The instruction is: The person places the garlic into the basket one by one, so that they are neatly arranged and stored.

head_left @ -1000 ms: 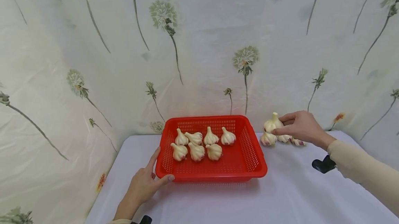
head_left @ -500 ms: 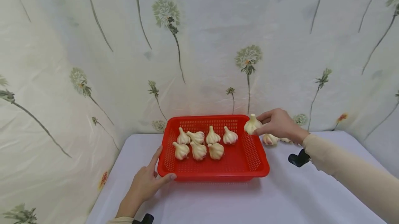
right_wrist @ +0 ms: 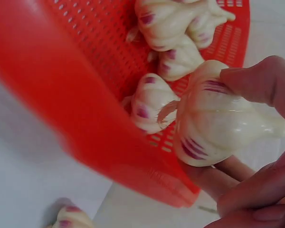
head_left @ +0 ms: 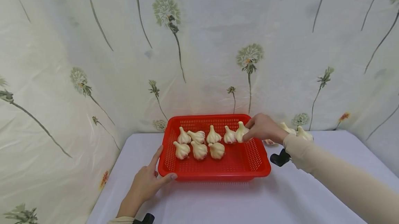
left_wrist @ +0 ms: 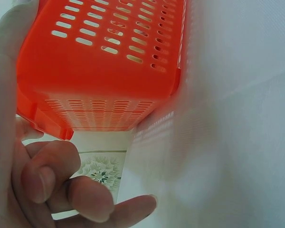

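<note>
My right hand [head_left: 265, 127] pinches a garlic bulb [head_left: 241, 132] by its sides, thumb against fingers, stem upright, over the right part of the red plastic basket [head_left: 212, 174]. In the right wrist view this garlic bulb [right_wrist: 211, 118] shows purple streaks and a root tuft, with more garlic bulbs [right_wrist: 152, 102] behind it in the basket. Several bulbs [head_left: 199, 150] sit in two rough rows inside, towards the left and back. At the basket's front left corner rests my left hand [head_left: 144, 184], thumb and forefinger extended along the rim, its other fingers loosely bent [left_wrist: 92, 199] beneath.
Right of the basket, more garlic bulbs [head_left: 303, 134] lie on the white-covered table [head_left: 218, 203], partly hidden by the right arm. A flower-printed curtain [head_left: 205, 61] hangs close behind the table. Perforated walls and a raised rim surround the basket.
My right hand has carried the garlic bulb leftwards from the group on the table, across the basket's right rim and lower beside the bulbs inside. The left hand stays at the corner.
</note>
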`<action>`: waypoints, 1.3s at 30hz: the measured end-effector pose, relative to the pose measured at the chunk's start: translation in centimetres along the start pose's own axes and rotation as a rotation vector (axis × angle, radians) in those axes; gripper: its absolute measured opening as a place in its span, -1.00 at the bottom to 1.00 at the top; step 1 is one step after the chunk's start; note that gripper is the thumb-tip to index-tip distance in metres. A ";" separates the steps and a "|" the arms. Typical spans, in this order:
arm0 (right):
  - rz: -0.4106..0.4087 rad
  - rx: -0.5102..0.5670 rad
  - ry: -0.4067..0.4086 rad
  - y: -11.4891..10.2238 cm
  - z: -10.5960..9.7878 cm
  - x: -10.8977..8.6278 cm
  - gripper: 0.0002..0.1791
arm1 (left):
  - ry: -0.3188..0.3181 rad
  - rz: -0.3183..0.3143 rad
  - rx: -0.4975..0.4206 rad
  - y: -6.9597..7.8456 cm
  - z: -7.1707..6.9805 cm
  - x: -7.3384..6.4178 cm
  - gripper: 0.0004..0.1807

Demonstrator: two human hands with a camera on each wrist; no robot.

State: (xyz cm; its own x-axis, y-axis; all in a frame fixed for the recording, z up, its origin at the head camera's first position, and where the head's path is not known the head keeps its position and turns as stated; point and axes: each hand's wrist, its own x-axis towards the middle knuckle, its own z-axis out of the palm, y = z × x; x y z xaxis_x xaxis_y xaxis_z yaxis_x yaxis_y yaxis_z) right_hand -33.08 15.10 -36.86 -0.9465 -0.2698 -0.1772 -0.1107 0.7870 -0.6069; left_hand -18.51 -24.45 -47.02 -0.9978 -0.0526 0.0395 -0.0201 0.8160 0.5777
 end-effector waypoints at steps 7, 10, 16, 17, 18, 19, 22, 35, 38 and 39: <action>0.035 0.001 -0.020 -0.9 1.3 0.6 -0.63 | -0.004 0.004 0.003 0.1 -0.1 0.0 0.12; 0.037 -0.007 -0.048 -1.3 1.9 0.8 -0.74 | -0.008 0.003 0.004 0.1 -0.1 0.0 0.12; 0.041 0.015 -0.086 -1.6 3.0 1.1 -0.82 | -0.013 0.002 -0.012 0.1 -0.1 0.0 0.11; 0.042 0.015 -0.090 -1.5 3.1 1.2 -0.83 | -0.013 0.000 -0.013 0.1 -0.1 0.0 0.11; 0.041 0.009 -0.096 -1.5 3.3 1.3 -0.84 | -0.013 -0.002 -0.012 0.1 -0.1 0.1 0.11; 0.042 -0.005 -0.101 -1.5 3.4 1.4 -0.82 | -0.012 -0.003 -0.011 0.1 -0.1 0.1 0.11; 0.054 -0.049 -0.112 -1.6 3.9 1.7 -0.78 | -0.012 -0.009 -0.009 0.1 -0.2 0.1 0.12; 0.081 -0.255 -0.115 -1.6 4.9 2.2 -0.81 | -0.009 -0.010 0.003 0.1 -0.1 0.1 0.11; 0.092 -0.285 -0.125 -1.7 5.0 2.4 -0.81 | -0.006 -0.006 0.007 0.0 -0.1 0.1 0.11; 0.097 -0.299 -0.130 -1.8 5.0 2.4 -0.79 | -0.004 -0.003 0.008 0.0 -0.1 0.1 0.11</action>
State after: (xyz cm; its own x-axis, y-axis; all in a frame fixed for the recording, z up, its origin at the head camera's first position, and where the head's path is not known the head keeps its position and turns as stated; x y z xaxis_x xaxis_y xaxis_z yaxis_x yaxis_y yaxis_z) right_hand -33.68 10.25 -40.07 -0.9123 -0.2395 -0.3322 -0.1245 0.9350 -0.3321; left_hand -18.64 -24.54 -46.98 -0.9980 -0.0529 0.0340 -0.0240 0.8204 0.5712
